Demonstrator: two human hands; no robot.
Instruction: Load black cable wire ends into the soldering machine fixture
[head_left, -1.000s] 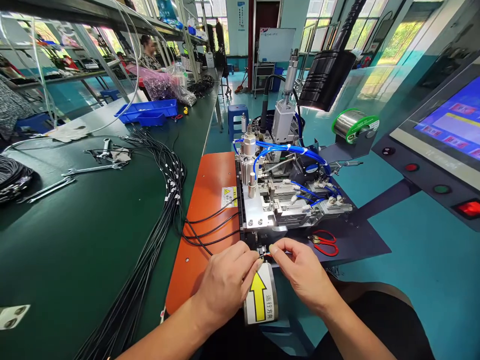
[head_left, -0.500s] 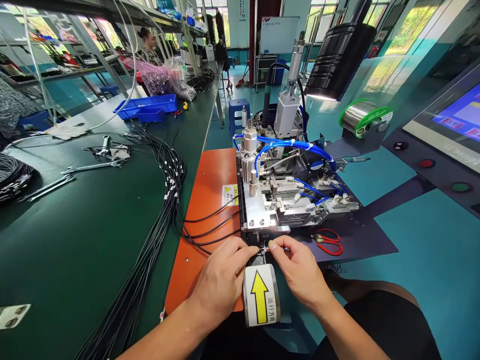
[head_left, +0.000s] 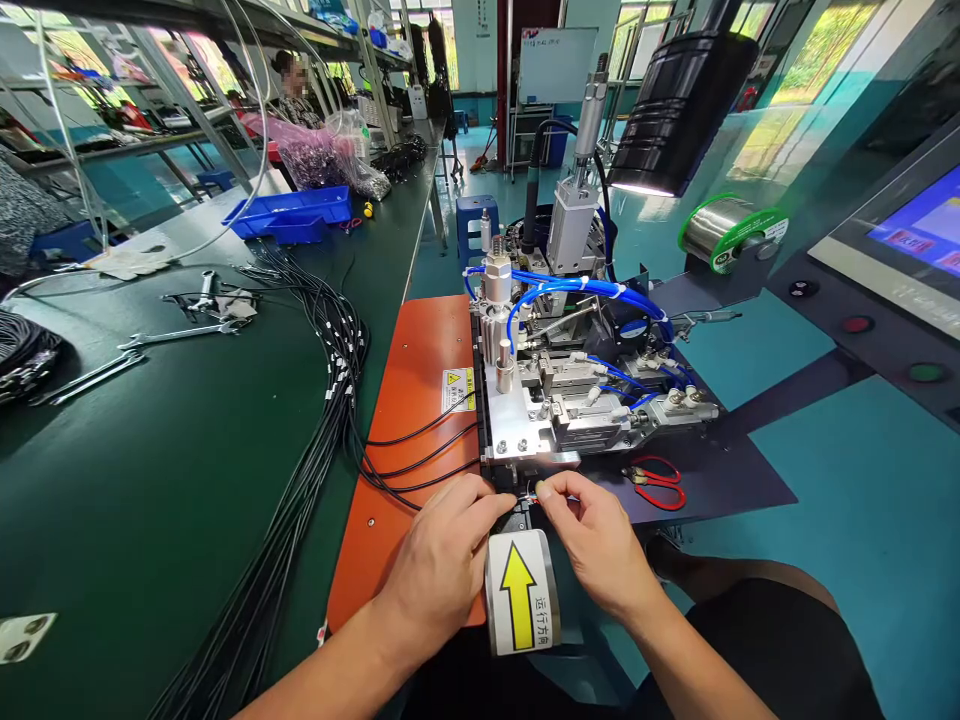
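My left hand (head_left: 442, 550) is closed over the front of the orange plate (head_left: 431, 345), thumb and forefinger pinching the end of a black cable. My right hand (head_left: 592, 540) meets it from the other side, its fingertips pinched on thin wires (head_left: 534, 497) at that cable end, with a bit of red showing. Both hands are at the front edge of a machine (head_left: 525, 410) with metal cylinders and blue air hoses. Three black cables (head_left: 427, 435) run across the plate into the machine from a large cable bundle (head_left: 315, 450). Fingers partly hide the wire ends.
Below my hands is a rounded cover with a yellow arrow (head_left: 517, 600). Red-handled cutters (head_left: 656, 482) lie at right, under a solder spool (head_left: 724, 235) and black lamp (head_left: 679, 115). Wrenches (head_left: 176, 335) and a blue tray (head_left: 289, 213) lie on the green table. A person sits farther back.
The view has shifted very slightly. Both hands keep the same pinch at the same spot, and nothing else has visibly moved.
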